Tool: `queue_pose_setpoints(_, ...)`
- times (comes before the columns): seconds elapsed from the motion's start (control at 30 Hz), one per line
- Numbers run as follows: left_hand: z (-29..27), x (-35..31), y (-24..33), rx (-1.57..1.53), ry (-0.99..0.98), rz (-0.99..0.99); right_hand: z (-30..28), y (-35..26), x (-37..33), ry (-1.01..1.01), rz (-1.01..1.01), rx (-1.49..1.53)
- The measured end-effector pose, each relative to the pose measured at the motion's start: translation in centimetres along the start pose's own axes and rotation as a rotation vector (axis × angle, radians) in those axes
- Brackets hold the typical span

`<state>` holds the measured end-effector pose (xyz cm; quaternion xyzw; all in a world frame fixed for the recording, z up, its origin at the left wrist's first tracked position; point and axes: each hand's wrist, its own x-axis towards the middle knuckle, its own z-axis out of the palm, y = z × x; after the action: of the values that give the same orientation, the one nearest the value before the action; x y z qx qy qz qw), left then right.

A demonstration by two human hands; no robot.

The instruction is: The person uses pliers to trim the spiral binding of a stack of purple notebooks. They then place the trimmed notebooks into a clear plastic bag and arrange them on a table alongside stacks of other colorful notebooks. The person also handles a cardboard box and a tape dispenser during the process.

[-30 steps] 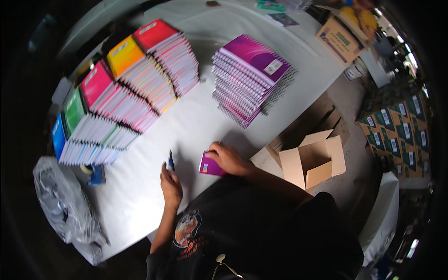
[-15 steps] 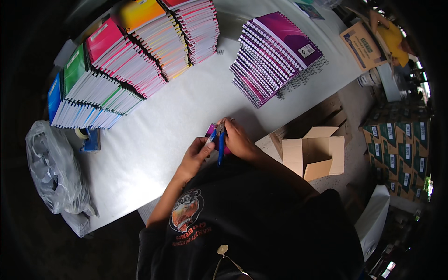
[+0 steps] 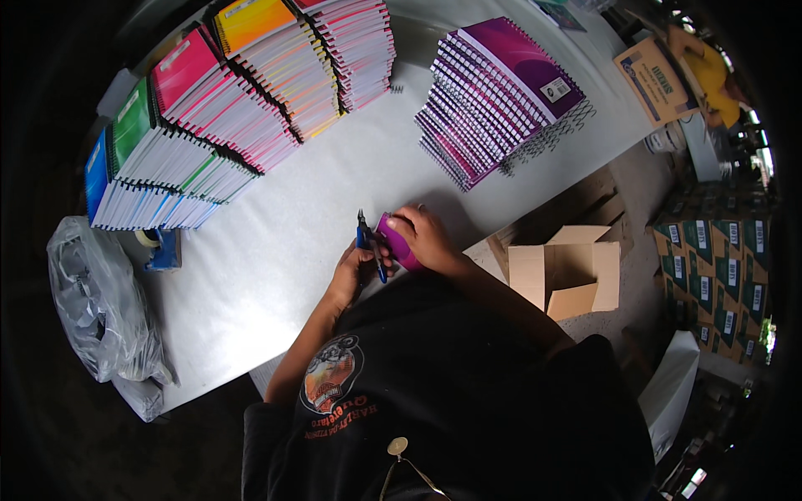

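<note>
Blue-handled pliers [image 3: 362, 237] with dark jaws pointing away from me are gripped in my left hand [image 3: 349, 272]. Closed on the edge of a purple notebook [image 3: 398, 245] is my right hand [image 3: 428, 240], its thumb and fingers at the far end of the cover. The notebook is held close against my body, partly hidden by both hands, and the left fingers reach its near left side. Farther off to the right stands a stack of purple spiral notebooks [image 3: 516, 71], with loose wire coils [image 3: 551, 138] along its right side.
Tall rows of green [image 3: 132, 125], pink [image 3: 187, 71] and yellow notebooks [image 3: 251, 25] fill the table's far left. A tape dispenser [image 3: 165, 250] and clear plastic bag [image 3: 96, 301] lie nearer. An open carton [image 3: 526, 280] sits right, below the table edge; a person [image 3: 710, 79] is beyond.
The pliers have passed from my right hand to my left and now point away from me. My right hand has taken hold of the purple notebook.
</note>
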<state>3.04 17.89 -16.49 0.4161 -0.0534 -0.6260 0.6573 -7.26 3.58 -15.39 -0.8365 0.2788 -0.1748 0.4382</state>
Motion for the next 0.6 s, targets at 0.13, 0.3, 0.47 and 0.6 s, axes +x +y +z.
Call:
queue_pose_setpoints(0.13,-0.1,0.1,0.1,0.057,0.009,-0.008,-0.7,-1.7,0.0,0.014,0.043,0.147)
queue_pose_setpoints(0.3,1.0,-0.3,0.6,0.002,0.052,-0.02,-1.2,-2.4,0.2,-0.075,0.095,0.142)
queue_pose_setpoints(0.47,1.4,-2.2,2.6,0.266,0.093,0.067,-0.3,-0.4,-0.1,0.046,-0.051,-0.096)
queue_pose_setpoints(0.6,2.8,-3.3,4.1,0.007,-0.116,-0.177,0.1,-0.2,-0.1,0.016,-0.027,-0.163)
